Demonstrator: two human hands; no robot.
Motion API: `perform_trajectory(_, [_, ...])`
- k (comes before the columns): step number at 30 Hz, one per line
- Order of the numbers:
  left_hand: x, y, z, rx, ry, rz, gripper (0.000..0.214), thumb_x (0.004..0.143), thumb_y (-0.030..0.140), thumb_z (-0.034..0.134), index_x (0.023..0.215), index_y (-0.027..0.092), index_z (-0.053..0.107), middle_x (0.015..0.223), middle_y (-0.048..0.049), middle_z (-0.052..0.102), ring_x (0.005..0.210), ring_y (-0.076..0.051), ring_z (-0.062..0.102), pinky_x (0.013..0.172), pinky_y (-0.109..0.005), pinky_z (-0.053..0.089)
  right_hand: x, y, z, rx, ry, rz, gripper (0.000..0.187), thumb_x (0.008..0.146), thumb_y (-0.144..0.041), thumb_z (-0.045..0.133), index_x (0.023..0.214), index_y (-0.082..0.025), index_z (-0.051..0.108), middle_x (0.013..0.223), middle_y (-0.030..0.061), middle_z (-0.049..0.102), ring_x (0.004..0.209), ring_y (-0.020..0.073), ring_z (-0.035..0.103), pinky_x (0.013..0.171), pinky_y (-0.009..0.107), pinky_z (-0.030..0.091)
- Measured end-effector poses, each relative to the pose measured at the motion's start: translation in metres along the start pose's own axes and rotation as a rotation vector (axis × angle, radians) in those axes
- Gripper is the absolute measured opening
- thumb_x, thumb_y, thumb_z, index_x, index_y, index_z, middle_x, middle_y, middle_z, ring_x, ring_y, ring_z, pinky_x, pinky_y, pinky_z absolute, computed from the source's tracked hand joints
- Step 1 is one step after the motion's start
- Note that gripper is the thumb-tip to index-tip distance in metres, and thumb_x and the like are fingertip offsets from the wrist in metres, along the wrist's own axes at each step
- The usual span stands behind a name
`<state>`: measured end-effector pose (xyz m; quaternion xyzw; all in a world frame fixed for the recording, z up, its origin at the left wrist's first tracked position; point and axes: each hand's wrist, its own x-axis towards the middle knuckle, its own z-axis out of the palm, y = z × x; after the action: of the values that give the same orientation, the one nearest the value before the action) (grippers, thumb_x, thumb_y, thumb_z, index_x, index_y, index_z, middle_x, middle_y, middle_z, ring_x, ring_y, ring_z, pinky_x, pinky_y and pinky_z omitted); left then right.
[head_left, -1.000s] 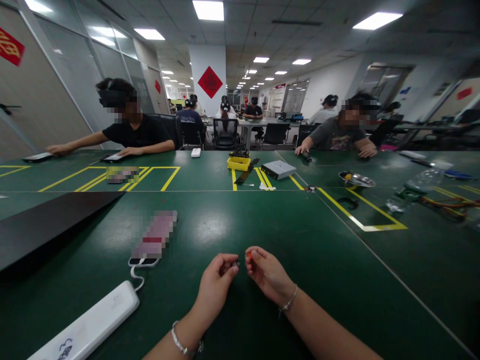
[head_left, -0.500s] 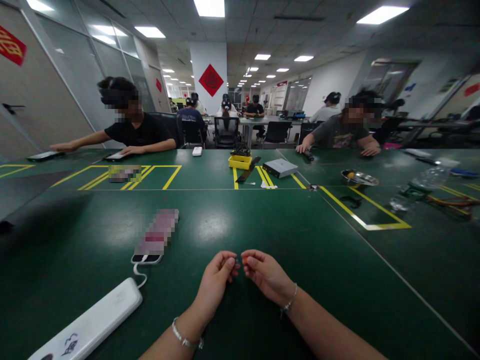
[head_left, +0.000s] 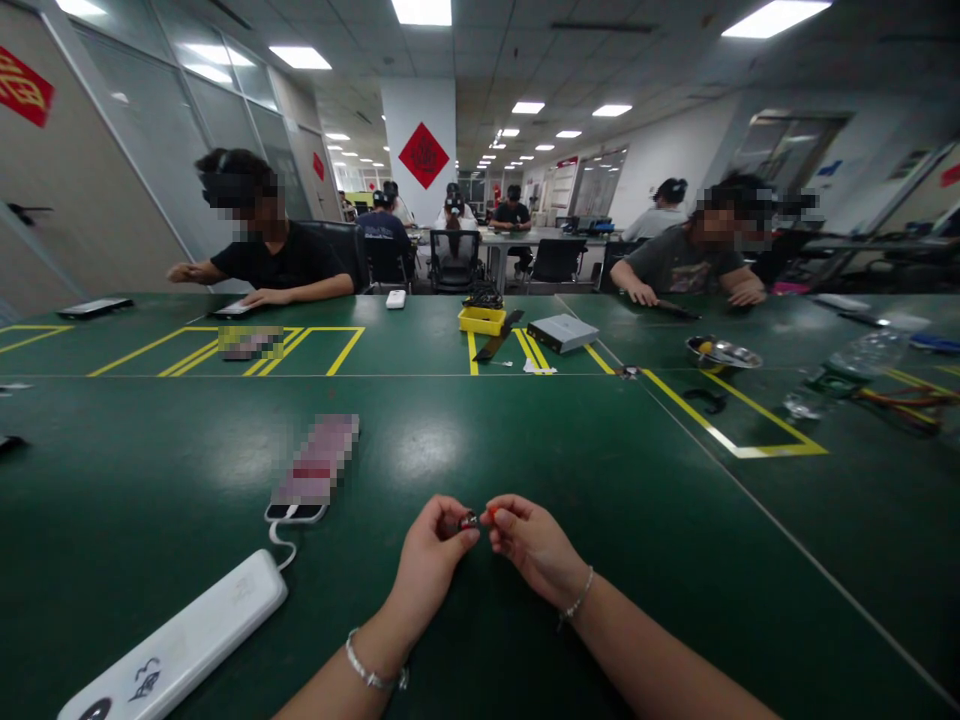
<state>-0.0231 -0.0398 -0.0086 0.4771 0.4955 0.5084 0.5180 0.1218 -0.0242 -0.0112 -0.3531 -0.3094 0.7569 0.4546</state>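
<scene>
My left hand [head_left: 435,550] is closed in a pinch on a small dark piece with a shiny metal part [head_left: 468,520], too small to name. Close beside it, my right hand [head_left: 529,545] pinches a small orange piece [head_left: 493,512] between thumb and fingers; most of that piece is hidden. Both hands are held close together above the green table [head_left: 600,620], with a narrow gap between their fingertips. To the left lies a phone [head_left: 315,465] with a white cable plugged in, leading to a long white power bank [head_left: 180,640].
Farther off are a yellow tray [head_left: 481,320] of black cables, a grey box [head_left: 562,333], a metal dish [head_left: 724,352] and a plastic bottle [head_left: 844,370]. Yellow tape marks the tabletop. Two people sit across the table, one left [head_left: 289,260], one right [head_left: 686,265].
My left fingers have shifted, so more of the dark metal piece shows. My right hand hardly moved. The left co-worker's outstretched hand has drawn back from the tablet; the right co-worker's dark object has turned.
</scene>
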Motion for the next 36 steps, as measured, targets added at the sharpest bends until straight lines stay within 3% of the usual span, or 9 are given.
perform_trajectory(6, [-0.005,0.004,0.005,0.186,0.138,0.152,0.019,0.058,0.012,0.062,0.074,0.02,0.053,0.067,0.0026,0.055,0.065,-0.013,0.05,0.062,-0.024,0.037,-0.003,0.004,0.009,-0.013,0.117,-0.072,0.026,0.055,-0.027,0.072,0.075,-0.015,0.062,0.074,0.0024,0.063,0.065,0.0097,0.055,0.065,0.025,0.042])
perform_trajectory(11, [-0.011,0.007,0.009,0.333,0.184,0.248,0.014,0.061,0.014,0.061,0.071,0.022,0.055,0.067,0.0017,0.055,0.066,-0.015,0.049,0.064,-0.025,0.037,-0.006,0.012,0.016,-0.063,0.182,-0.106,0.032,0.054,-0.031,0.072,0.081,-0.015,0.065,0.077,0.0046,0.065,0.074,0.0148,0.057,0.074,0.03,0.042])
perform_trajectory(20, [-0.016,0.011,0.009,0.275,0.254,0.225,0.016,0.056,0.014,0.065,0.066,0.023,0.058,0.066,0.0008,0.057,0.066,-0.018,0.051,0.065,-0.027,0.037,-0.019,0.023,0.023,-0.252,0.178,-0.205,0.043,0.074,-0.049,0.048,0.098,-0.017,0.063,0.095,0.0079,0.062,0.087,0.019,0.054,0.073,0.031,0.043])
perform_trajectory(32, [-0.02,0.01,0.008,0.387,0.285,0.264,0.014,0.059,0.016,0.066,0.068,0.023,0.057,0.068,0.0006,0.058,0.068,-0.018,0.052,0.066,-0.027,0.037,-0.033,0.024,0.034,-0.45,0.226,-0.337,0.036,0.075,-0.045,0.05,0.102,-0.024,0.061,0.105,0.0053,0.059,0.095,0.0208,0.053,0.085,0.036,0.039])
perform_trajectory(36, [-0.012,0.008,0.008,0.416,0.275,0.247,0.014,0.061,0.015,0.064,0.069,0.022,0.054,0.066,0.0018,0.057,0.065,-0.016,0.053,0.062,-0.026,0.038,-0.02,0.022,0.026,-0.418,0.208,-0.272,0.039,0.073,-0.046,0.052,0.1,-0.021,0.063,0.101,0.0073,0.061,0.091,0.0224,0.054,0.077,0.036,0.043])
